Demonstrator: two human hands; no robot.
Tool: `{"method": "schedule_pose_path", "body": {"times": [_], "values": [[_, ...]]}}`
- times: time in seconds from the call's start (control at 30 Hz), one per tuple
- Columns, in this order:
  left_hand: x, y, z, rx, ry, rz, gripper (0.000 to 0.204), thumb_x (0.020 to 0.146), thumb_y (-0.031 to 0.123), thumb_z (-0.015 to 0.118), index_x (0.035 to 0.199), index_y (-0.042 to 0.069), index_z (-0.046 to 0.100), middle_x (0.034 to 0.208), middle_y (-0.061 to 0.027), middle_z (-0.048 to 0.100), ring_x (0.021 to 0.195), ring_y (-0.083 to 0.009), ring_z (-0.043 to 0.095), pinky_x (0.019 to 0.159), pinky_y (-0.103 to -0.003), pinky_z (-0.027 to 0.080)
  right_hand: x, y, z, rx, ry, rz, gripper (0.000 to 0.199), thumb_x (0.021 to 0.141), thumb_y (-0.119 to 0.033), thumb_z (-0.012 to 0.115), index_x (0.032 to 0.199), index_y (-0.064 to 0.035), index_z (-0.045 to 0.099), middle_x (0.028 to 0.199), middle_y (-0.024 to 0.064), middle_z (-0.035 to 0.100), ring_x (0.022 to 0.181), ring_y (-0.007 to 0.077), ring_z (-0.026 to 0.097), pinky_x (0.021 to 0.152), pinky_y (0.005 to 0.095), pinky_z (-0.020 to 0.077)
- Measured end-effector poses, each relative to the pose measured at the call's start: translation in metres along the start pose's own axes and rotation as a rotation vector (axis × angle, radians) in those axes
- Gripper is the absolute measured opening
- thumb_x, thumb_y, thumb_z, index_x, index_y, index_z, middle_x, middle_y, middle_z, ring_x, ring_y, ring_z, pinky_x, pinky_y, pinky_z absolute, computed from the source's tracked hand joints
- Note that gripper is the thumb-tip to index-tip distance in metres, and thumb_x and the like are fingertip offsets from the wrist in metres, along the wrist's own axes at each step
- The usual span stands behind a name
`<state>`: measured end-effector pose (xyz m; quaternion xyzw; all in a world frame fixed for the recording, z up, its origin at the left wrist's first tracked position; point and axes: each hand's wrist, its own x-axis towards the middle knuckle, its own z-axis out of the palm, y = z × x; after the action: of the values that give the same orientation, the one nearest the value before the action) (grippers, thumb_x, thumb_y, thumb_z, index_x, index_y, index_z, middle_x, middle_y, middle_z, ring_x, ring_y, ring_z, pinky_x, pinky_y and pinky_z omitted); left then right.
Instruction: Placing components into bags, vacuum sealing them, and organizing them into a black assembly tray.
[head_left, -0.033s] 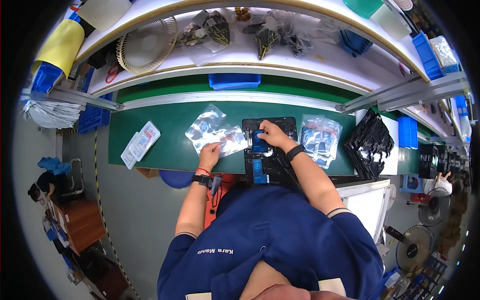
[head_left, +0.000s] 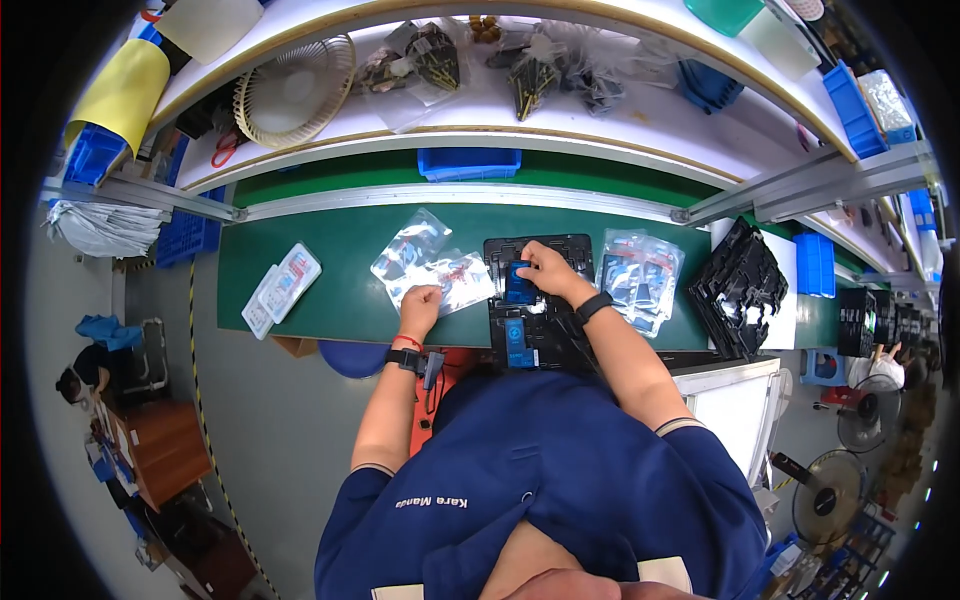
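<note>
My right hand (head_left: 545, 268) reaches into a black plastic tray (head_left: 568, 243) on the green bench. Its thumb and fingers are closed on a flat blue rectangular battery (head_left: 520, 288) in the upper part of that tray. A second blue battery (head_left: 517, 335) lies lower in the tray, nearer my body. To the left, my left hand (head_left: 419, 308) is closed, its fingers curled over the near edge of a clear printed plastic bag (head_left: 462, 284). Whatever those fingers hold is hidden. Another clear bag (head_left: 418, 238) lies behind it, overlapping.
Right of the tray lies a pile of clear bags (head_left: 642, 280). Beyond it stand stacked black trays (head_left: 740, 290). White packs (head_left: 290, 285) rest at the bench's left. A shelf (head_left: 600, 125) with bagged parts and a round basket (head_left: 296, 90) spans the back.
</note>
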<state>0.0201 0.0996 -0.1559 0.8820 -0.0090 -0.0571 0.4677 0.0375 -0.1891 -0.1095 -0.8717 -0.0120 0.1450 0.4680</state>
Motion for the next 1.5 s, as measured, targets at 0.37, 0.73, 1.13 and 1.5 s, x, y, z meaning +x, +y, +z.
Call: {"method": "schedule_pose_path", "body": {"times": [0.37,0.73,1.13,1.5], "values": [[0.015,0.007,-0.014,-0.499,0.062,-0.466,0.018,0.087,0.016,0.054,0.085,0.001,0.063,0.074,0.0017,0.058,0.065,-0.0076,0.049,0.060,-0.024,0.040,0.001,-0.062,0.067,0.201,-0.486,0.259,0.064,0.076,-0.002,0.064,0.133,-0.0043,0.036,0.076,0.0098,0.059,0.061,0.0129,0.055,0.056,0.0262,0.0463],[-0.018,0.116,-0.097,-0.370,0.271,0.044,0.008,0.073,0.008,0.069,0.077,0.003,0.064,0.074,-0.0039,0.063,0.073,-0.0146,0.055,0.070,-0.027,0.043,-0.012,-0.076,0.040,0.654,0.120,-0.082,0.035,0.077,0.000,0.062,0.108,-0.0022,0.048,0.089,0.0069,0.058,0.077,0.0099,0.057,0.064,0.0231,0.0472],[-0.019,0.166,-0.055,-0.080,-0.135,0.504,0.007,0.073,0.008,0.066,0.076,0.002,0.063,0.075,-0.0081,0.063,0.077,-0.0237,0.056,0.071,-0.033,0.044,-0.072,-0.147,-0.064,0.320,0.356,-0.395,0.024,0.079,0.000,0.060,0.100,-0.0019,0.051,0.083,0.0081,0.060,0.072,0.0142,0.058,0.065,0.0246,0.0460],[-0.033,0.167,0.000,-0.732,-0.534,0.039,0.022,0.090,0.017,0.053,0.093,-0.001,0.065,0.071,0.0024,0.060,0.064,-0.0021,0.048,0.056,-0.019,0.041,-0.088,-0.118,-0.072,0.721,0.385,-0.429,0.009,0.079,0.006,0.059,0.084,-0.0007,0.054,0.092,0.0078,0.058,0.083,0.0109,0.055,0.075,0.0225,0.0447]]}}
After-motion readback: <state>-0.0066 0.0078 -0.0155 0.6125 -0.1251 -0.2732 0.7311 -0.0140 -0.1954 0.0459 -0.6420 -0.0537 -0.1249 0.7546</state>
